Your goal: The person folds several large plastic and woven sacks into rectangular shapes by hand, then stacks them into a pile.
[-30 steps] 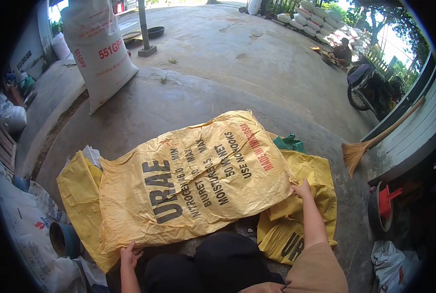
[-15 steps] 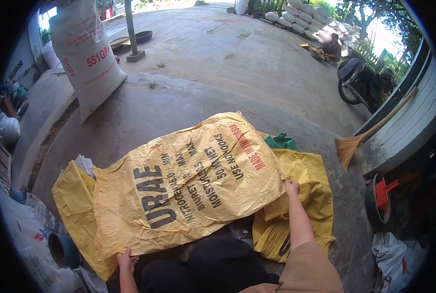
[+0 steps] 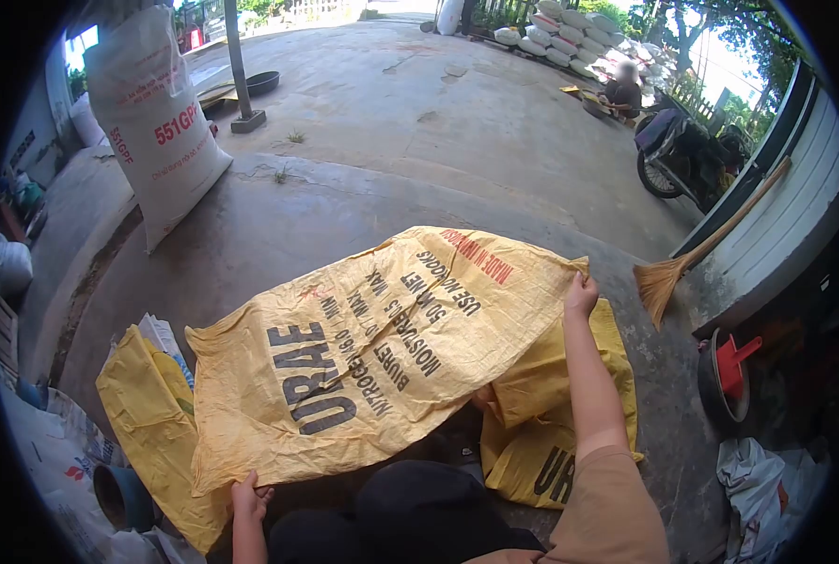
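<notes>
A yellow woven sack (image 3: pixel 363 348) printed "URAE" is stretched flat between my two hands, above my knees. My left hand (image 3: pixel 249 498) pinches its near left corner. My right hand (image 3: pixel 581 295) grips the corner at the right end, lifted higher than the left one. Under the right end lies another yellow sack (image 3: pixel 598 367), folded, with black print partly showing. On the left a further yellow sack (image 3: pixel 147 395) lies on the floor, partly covered by the stretched one.
A tall filled white sack (image 3: pixel 156 141) stands back left near a post (image 3: pixel 238 66). At right are a broom (image 3: pixel 711 249), a dark basin (image 3: pixel 711 385) with a red scoop (image 3: pixel 734 362), and crumpled white sacks (image 3: pixel 753 489). A motorbike (image 3: pixel 678 155), a seated person (image 3: pixel 623 92) and stacked sacks (image 3: pixel 570 38) are farther back.
My right hand has risen and moved slightly right, lifting its corner of the sack. The sack's far edge now sags and tilts. My left hand stays nearly in place.
</notes>
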Tool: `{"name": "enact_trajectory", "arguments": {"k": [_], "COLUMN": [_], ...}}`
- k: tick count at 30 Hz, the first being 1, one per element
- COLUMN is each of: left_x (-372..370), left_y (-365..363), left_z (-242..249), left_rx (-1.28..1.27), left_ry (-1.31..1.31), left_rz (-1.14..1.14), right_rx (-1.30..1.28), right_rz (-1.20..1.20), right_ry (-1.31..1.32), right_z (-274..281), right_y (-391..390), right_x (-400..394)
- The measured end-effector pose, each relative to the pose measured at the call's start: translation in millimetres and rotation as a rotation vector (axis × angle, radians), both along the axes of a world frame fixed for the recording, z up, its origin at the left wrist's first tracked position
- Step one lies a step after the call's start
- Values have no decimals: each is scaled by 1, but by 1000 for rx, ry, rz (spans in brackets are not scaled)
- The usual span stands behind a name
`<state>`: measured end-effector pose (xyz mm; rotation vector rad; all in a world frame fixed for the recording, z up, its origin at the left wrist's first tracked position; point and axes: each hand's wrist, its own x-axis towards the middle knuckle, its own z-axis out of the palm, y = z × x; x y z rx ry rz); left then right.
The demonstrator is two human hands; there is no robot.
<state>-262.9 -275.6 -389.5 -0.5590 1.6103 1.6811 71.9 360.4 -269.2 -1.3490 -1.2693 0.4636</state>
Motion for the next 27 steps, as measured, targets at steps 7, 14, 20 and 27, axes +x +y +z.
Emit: {"name": "enact_trajectory", "arguments": {"k": [7, 14, 20, 27], "left_x": [-21, -36, -35, -29], "left_y": [5, 15, 35, 23], "left_z": [16, -3, -13, -11], "left_rx": [28, 6, -86, 64], "left_ry": [-200, -253, -185, -176], "left_rz": [-341, -492, -489, -265], "right_rx": [229, 112, 49, 18], "right_rz": [-153, -214, -155, -46], "right_ry": [-95, -174, -188, -251], "right_z": [90, 68, 41, 58], "right_y": [-14, -23, -22, -34], "right_x": [0, 13, -7, -50]}}
